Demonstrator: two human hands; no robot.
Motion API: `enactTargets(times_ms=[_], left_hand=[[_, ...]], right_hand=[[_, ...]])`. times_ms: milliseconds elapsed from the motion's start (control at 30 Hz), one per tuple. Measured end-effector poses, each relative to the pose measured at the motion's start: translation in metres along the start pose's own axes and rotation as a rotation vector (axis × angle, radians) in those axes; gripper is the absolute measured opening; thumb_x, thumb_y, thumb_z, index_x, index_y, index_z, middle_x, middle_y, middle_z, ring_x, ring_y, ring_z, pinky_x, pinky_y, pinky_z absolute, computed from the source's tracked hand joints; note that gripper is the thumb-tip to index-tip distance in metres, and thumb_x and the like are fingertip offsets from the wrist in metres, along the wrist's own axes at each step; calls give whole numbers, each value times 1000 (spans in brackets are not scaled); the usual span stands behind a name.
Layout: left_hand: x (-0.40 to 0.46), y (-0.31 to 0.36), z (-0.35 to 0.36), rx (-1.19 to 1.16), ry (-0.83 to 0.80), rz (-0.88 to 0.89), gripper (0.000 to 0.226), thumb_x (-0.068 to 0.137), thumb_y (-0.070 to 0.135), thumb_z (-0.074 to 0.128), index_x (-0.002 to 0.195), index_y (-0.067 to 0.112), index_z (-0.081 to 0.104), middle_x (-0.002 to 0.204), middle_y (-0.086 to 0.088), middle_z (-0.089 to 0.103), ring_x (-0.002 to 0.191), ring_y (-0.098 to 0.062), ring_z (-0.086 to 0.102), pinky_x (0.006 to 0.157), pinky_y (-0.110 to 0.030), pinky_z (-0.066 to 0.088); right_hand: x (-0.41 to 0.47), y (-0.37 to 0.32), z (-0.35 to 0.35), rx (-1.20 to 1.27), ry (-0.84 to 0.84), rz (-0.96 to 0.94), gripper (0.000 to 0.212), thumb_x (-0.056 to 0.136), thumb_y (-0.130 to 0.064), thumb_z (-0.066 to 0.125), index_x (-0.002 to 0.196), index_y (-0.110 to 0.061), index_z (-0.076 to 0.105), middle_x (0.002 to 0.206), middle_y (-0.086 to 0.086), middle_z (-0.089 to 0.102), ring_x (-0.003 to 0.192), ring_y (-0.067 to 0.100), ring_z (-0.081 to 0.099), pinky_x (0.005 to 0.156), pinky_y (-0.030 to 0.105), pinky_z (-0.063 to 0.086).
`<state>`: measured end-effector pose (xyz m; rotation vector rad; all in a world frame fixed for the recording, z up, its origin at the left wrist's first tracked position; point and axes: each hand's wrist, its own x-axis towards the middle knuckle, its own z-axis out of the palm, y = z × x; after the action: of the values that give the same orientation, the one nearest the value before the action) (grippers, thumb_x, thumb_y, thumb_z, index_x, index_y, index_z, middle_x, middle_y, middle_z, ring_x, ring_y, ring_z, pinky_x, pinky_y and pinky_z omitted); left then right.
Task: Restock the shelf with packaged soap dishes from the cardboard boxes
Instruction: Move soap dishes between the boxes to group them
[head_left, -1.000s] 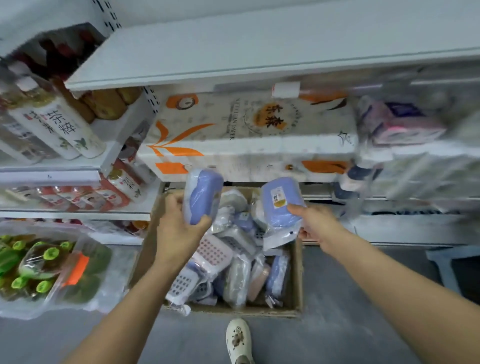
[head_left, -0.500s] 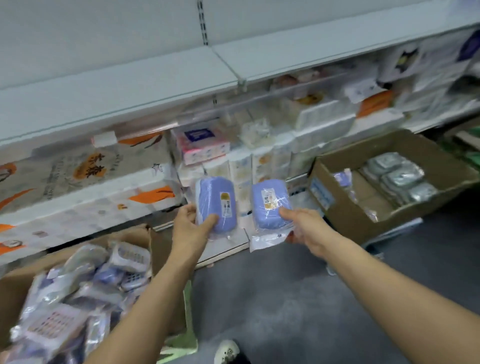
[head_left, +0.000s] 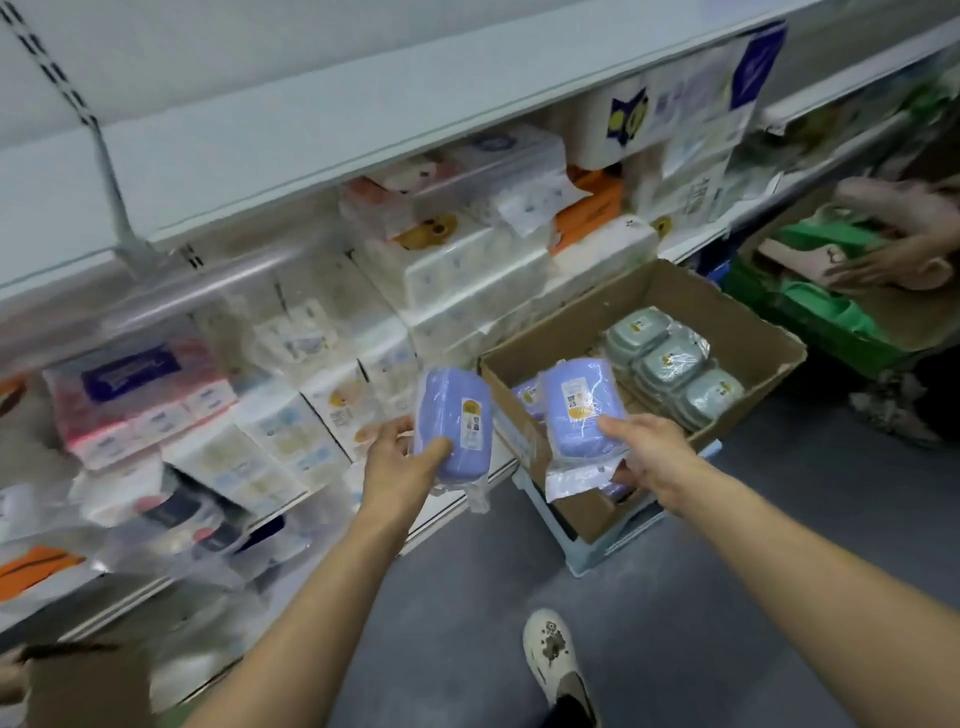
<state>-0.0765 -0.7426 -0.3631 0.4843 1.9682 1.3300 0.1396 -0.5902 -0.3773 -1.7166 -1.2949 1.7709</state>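
Since the last frame I see both hands carried rightward; the cardboard box of grey-green dishes now sits directly ahead. Left hand grips one blue soap dish before the shelf. Right hand pinches the other blue dish over the box's near corner.

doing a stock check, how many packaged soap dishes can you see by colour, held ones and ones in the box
Purple: 3, one in the left hand, one in the right hand, one partly hidden in the cardboard box
Grey-green: 3, in the box
Total: 6 visible
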Motion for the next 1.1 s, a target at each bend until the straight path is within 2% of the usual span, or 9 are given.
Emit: enactTargets(times_ms=[100,200,267,467,567,700,900,1000,1100], left_hand=[[34,2,37,-23,13,-58,28,84,20,70,108,23,56,99,-2,69,78,-21,65,55,-31,47],[67,0,71,-27,24,-119,13,88,16,66,94,27,63,92,0,70,75,-22,65,57,-32,46],[86,-3,86,-38,25,-139,12,88,16,66,92,27,67,92,-3,73,78,-24,68,67,-40,55],[123,-26,104,-87,16,-227,36,77,30,71,109,13,70,94,-4,75,72,-9,67,66,-24,48],[130,-40,108,-169,24,-268,34,78,25,70,106,7,71,86,-2,75,70,-13,67,69,-29,49],[130,-47,116,-198,59,-276,11,91,6,58,91,7,69,62,11,68,52,-3,59,48,-16,43],[113,-46,139,-288,146,-357,15,92,14,59,99,11,72,82,-4,74,60,-14,64,55,-23,47],[98,-37,155,-302,193,-381,16,88,19,64,100,14,74,94,-7,77,80,-23,70,73,-33,51],[84,-21,169,-271,244,-389,12,88,17,67,97,17,75,89,-2,77,77,-17,71,68,-28,53]], right_hand=[[49,-16,-19,-136,26,6,31,90,-19,69,115,-4,58,102,18,69,67,25,61,52,31,52],[111,-32,-35,-316,16,-3,25,89,-17,69,109,-5,60,104,14,68,85,32,66,73,45,58],[148,-38,-38,-525,-27,-5,27,88,-18,71,109,-10,58,108,11,65,94,31,65,79,42,56],[229,-21,-17,-1039,-360,4,63,84,-19,75,141,-12,49,135,9,57,116,23,57,98,29,46],[253,-10,3,-1106,-509,5,61,87,-14,70,143,-13,47,139,11,54,117,22,56,97,27,46],[287,4,21,-1081,-475,-33,58,85,-9,72,139,-8,50,142,11,49,125,24,52,102,24,42],[302,16,18,-1066,-348,-103,63,81,-13,75,134,-9,42,134,14,37,118,30,49,97,27,43],[287,9,2,-1084,-370,-353,88,76,-17,79,146,-15,26,141,14,27,130,34,34,108,34,33],[263,-18,-16,-1096,-546,-813,109,74,-24,82,155,-22,9,158,9,7,144,25,10,119,36,17]])
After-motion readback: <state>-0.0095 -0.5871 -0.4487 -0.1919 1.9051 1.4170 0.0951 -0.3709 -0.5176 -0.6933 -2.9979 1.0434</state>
